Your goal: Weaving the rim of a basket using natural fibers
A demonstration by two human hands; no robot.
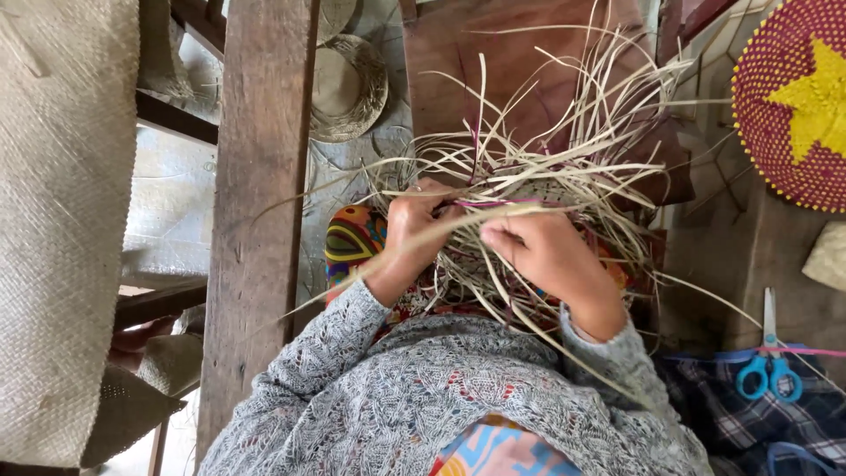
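A tangle of pale straw strips (538, 141), with a few purple ones mixed in, fans out from a partly woven piece on my lap. My left hand (412, 231) grips a bunch of strips at the near left edge of the weave. My right hand (542, 251) pinches one flat strip that runs leftward across to the other hand. Both arms wear grey knitted sleeves. The woven core is mostly hidden under the loose strips and my hands.
A thick wooden post (260, 203) stands at my left, with a large woven mat (62, 220) beyond it. A woven hat (348, 88) lies on the floor ahead. A round red and yellow woven disc (797, 97) sits at the right. Blue-handled scissors (769, 366) rest on plaid cloth.
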